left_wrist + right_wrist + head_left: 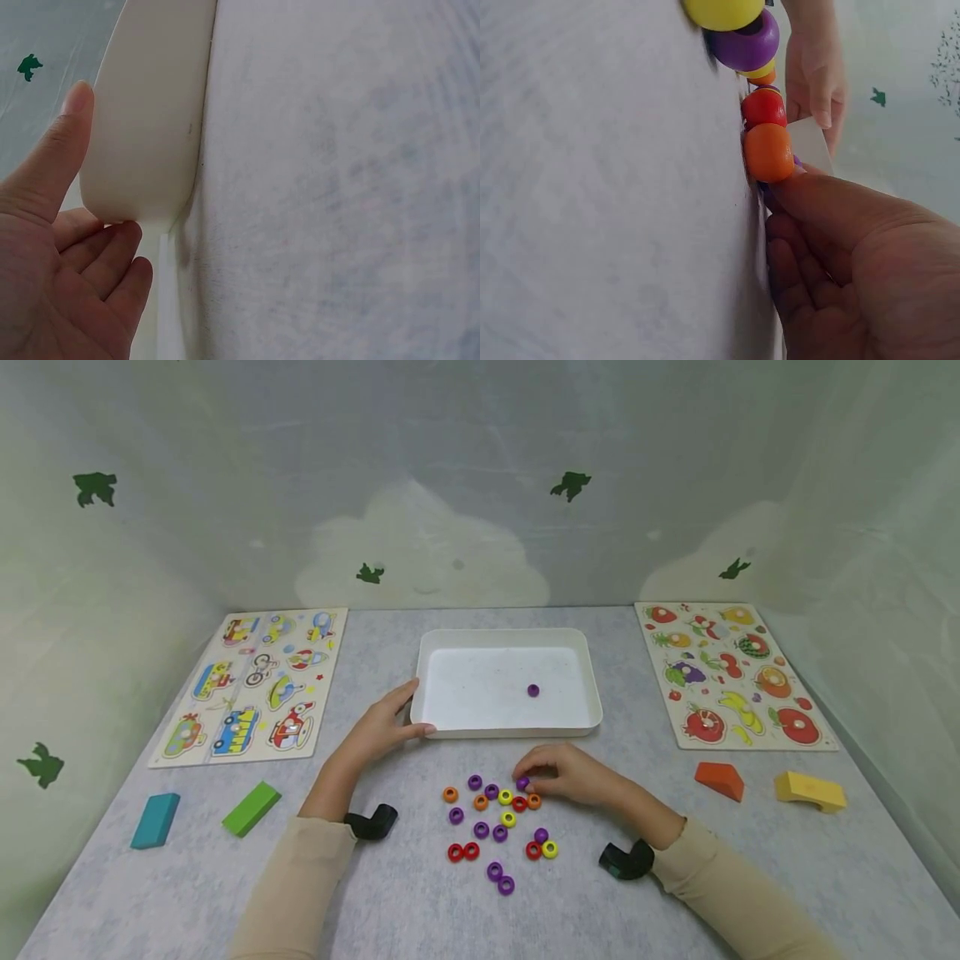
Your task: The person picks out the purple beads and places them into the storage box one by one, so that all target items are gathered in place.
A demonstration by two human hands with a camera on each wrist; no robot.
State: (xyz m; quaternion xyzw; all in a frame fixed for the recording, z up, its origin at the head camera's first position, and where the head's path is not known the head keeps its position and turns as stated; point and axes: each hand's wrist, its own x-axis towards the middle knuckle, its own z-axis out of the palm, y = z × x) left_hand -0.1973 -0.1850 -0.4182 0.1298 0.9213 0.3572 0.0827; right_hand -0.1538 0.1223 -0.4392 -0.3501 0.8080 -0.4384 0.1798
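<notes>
A shallow white tray (506, 733) stands at the back middle, with one purple bead (533, 691) in it. My left hand (386, 720) holds the tray's near left corner. In the left wrist view its thumb (75, 112) lies along one side of the tray wall (150, 112), fingers curled against the end. My right hand (572, 774) is low over the table, pinching a purple bead (522, 784) between thumb and fingertips. Beside that bead are a red bead (520, 804) and an orange bead (769, 153), which partly hides the pinch in the right wrist view.
Several purple, red, yellow and orange beads (500, 833) lie scattered before the tray. A vehicle puzzle board (251, 685) is at left, a fruit puzzle board (735, 677) at right. Teal (155, 821) and green blocks (251, 808) lie left; orange (720, 781) and yellow blocks (810, 791) right.
</notes>
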